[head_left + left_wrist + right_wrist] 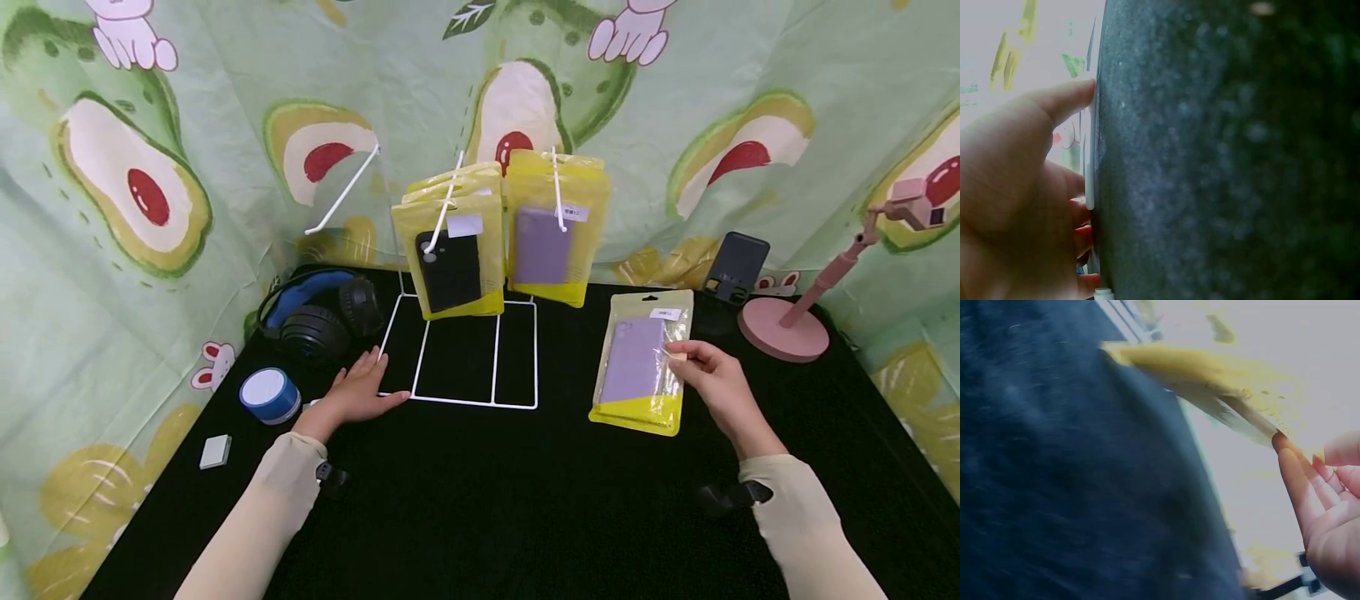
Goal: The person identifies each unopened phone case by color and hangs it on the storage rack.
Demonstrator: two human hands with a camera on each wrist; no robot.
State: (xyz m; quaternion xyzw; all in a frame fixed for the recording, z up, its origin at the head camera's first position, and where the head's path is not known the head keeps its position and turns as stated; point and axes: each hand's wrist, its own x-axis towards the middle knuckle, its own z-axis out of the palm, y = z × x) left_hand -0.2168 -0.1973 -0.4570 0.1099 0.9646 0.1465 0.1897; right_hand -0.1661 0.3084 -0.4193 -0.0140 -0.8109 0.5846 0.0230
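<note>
My right hand (716,387) pinches the right edge of a yellow zip pouch (637,421) with a purple phone case (632,362) inside. In the right wrist view the pouch (1197,369) is seen edge-on, between thumb and fingers. My left hand (356,392) lies spread at the front left corner of a white wire display rack (457,402), fingers straight. The thumb touches the base wire. From one rack hook hang several yellow pouches, the front one holding a black phone case (450,271). Another hook carries pouches with a purple phone case (542,246) in front. The left hook (341,190) is bare.
Black headphones (315,329) with a blue band lie left of the rack. A blue-and-white round tub (268,395) and a small white box (216,451) sit at the left. A black phone stand (737,267) and a pink stand (783,329) are at the back right.
</note>
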